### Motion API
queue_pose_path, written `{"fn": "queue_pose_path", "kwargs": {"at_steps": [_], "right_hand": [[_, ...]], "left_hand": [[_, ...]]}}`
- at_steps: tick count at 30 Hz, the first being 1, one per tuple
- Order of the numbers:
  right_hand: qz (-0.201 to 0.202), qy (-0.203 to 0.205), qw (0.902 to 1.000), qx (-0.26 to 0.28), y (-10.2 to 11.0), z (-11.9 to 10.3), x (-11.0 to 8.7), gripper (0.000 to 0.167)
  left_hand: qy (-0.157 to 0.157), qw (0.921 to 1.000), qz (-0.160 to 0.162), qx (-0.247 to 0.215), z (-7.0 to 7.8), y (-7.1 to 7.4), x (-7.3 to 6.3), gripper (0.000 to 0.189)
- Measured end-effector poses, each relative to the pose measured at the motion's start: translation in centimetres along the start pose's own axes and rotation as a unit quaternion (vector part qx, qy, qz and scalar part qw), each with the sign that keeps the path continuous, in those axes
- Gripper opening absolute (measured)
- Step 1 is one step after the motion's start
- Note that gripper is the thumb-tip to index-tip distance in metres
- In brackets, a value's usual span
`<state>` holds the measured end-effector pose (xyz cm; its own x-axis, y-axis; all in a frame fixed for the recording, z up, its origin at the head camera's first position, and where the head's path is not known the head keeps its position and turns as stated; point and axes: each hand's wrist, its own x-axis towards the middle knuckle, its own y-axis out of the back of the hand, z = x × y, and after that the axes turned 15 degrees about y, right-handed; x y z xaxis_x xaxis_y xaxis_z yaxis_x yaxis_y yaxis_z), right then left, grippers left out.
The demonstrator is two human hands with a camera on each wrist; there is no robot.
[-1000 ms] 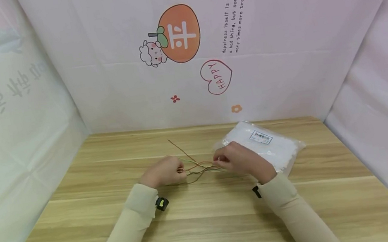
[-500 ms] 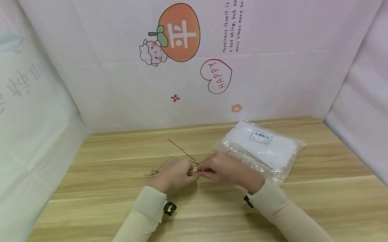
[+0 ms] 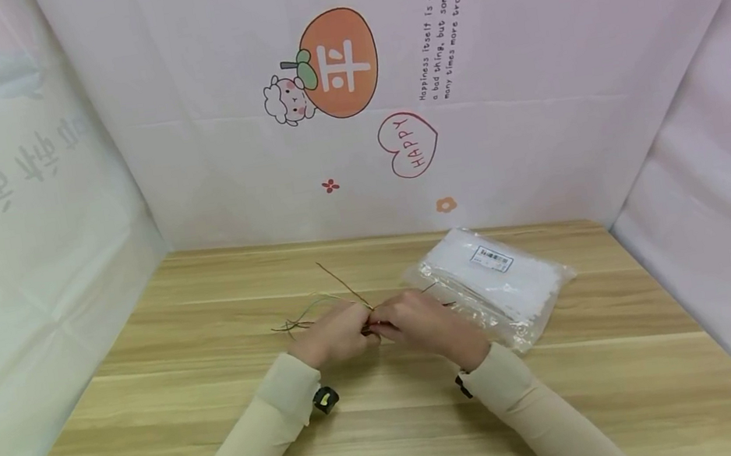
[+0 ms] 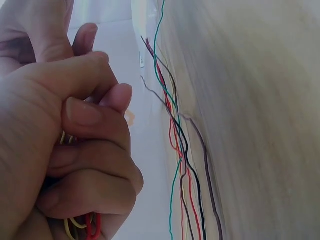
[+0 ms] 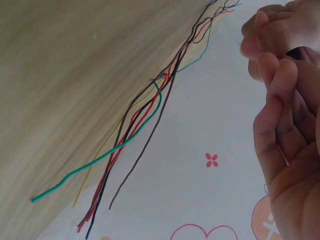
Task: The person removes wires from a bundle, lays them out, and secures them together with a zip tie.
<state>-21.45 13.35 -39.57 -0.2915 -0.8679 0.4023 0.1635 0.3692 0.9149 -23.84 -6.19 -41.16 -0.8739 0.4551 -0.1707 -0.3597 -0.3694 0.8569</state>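
My left hand is curled around thin wires; yellow and red wire loops show between its fingers in the left wrist view. The right hand meets it, thumb and fingertips pinched at the same spot; the wire there is mostly hidden by the fingers. Behind the hands lies a loose bundle of wires in green, yellow, red, black and brown. Its ends spread out past both hands in the head view. One orange-brown wire slants up and left from between the hands.
A clear plastic bag with white contents and a barcode label lies just beyond my right hand. The wooden table is enclosed by white printed cloth at the back and both sides.
Both hands have come together at the middle, the right moving left and the left moving slightly right. Wires stretched between them a second ago are now covered; the bundle behind shows on both sides.
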Motion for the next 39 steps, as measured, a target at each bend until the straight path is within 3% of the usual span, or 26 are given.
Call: {"fn": "queue_pose_path", "kwargs": {"at_steps": [9, 15, 19, 23, 28, 35, 39], "right_hand": [[0.028, -0.013, 0.9972, -0.067, -0.4, -0.5, 0.2, 0.011], [0.038, 0.008, 0.9954, -0.087, -0.7, -0.4, -0.1, 0.011], [0.027, 0.004, 0.9980, -0.058, -0.8, 0.2, -0.3, 0.018], [0.016, -0.034, 0.9988, -0.030, -0.3, 1.1, -0.9, 0.021], [0.002, -0.059, 0.9982, -0.007, 0.5, 1.9, -1.6, 0.010], [0.009, -0.011, 0.9989, 0.044, 0.5, 1.9, -1.1, 0.009], [0.025, 0.011, 0.9986, 0.046, 0.4, 1.9, -1.2, 0.003]], "left_hand": [[0.003, 0.9989, -0.005, -0.047, 0.1, 0.1, 0.1, 0.035], [-0.005, 0.9995, -0.010, -0.029, 0.1, 0.0, 0.1, 0.040], [-0.010, 0.9999, -0.009, 0.009, -0.1, -0.1, 0.3, 0.039], [-0.016, 0.9982, -0.004, 0.058, -0.5, 0.0, 0.4, 0.043], [-0.020, 0.9968, -0.017, 0.075, -1.0, 0.4, 0.4, 0.045], [-0.038, 0.9978, -0.035, 0.042, -0.7, 0.8, 0.0, 0.040], [-0.047, 0.9976, -0.042, 0.030, -0.7, 1.0, 0.0, 0.039]]}}
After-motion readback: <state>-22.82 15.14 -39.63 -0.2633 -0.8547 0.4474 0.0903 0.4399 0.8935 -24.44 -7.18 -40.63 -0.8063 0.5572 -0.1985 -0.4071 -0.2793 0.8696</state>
